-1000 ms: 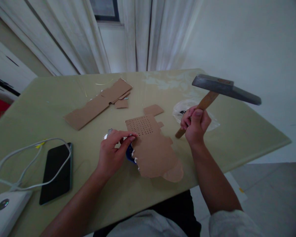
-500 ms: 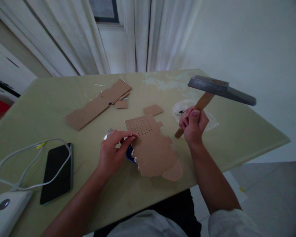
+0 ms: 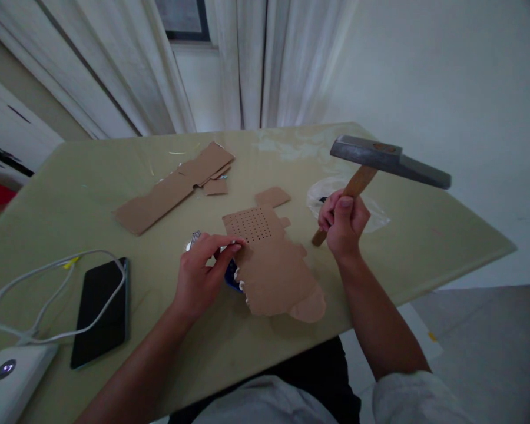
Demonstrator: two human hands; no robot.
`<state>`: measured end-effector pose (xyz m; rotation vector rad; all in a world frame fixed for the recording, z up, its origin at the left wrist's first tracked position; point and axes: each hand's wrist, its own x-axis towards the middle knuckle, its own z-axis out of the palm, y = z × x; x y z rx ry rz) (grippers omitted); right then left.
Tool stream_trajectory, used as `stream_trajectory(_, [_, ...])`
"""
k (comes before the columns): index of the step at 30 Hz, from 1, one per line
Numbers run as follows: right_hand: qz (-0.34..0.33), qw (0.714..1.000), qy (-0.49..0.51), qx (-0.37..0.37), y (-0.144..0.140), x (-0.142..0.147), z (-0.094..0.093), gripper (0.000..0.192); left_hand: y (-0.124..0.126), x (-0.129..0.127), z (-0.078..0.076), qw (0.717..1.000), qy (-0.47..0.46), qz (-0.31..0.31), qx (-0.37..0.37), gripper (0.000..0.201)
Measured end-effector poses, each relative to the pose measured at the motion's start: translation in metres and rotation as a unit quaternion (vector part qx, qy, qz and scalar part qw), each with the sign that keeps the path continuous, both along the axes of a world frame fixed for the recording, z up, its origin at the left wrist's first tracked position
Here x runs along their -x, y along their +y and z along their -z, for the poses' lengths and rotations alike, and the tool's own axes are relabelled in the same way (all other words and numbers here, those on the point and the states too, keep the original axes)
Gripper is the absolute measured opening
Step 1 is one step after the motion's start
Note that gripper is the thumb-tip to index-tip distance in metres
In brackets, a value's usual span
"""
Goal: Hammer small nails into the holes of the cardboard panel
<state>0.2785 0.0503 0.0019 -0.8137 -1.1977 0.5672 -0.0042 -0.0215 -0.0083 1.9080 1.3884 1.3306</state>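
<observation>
A torn-edged piece of cardboard (image 3: 274, 274) with rows of small holes near its far end lies on the table. At its left edge, beside the holes, the thumb and forefinger of my left hand (image 3: 205, 268) are pinched together. Whatever is between those fingertips is too small to make out. Part of a dark blue object (image 3: 232, 277) shows from under the cardboard, beside my left hand. To the right, my right hand (image 3: 345, 227) grips the wooden handle of a hammer (image 3: 388, 158). The hammer's metal head is raised, clear of the cardboard.
Long cardboard scraps (image 3: 176, 191) lie at the back left, and a small scrap (image 3: 272, 196) sits beyond the holed piece. A crumpled clear plastic bag (image 3: 375, 218) is behind my right hand. On the left are a phone (image 3: 99, 312), a white cable and a white device (image 3: 15, 380).
The hammer and my right hand have shifted slightly left. My left hand keeps its pinch at the cardboard's edge, and the cardboard stays in place.
</observation>
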Motion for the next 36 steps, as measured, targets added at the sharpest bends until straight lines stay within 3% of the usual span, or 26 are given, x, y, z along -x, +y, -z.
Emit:
stream_trajectory(23, [-0.001,1.000,-0.001,0.022,0.000,-0.001,0.001,0.059,0.000,-0.001,0.005,1.000,0.008,0.003,-0.026,0.012])
stream_trajectory(36, [0.005,1.000,-0.004,0.020,-0.001,0.000,-0.001,0.059,-0.002,0.002,0.011,1.000,0.001,0.005,-0.004,0.015])
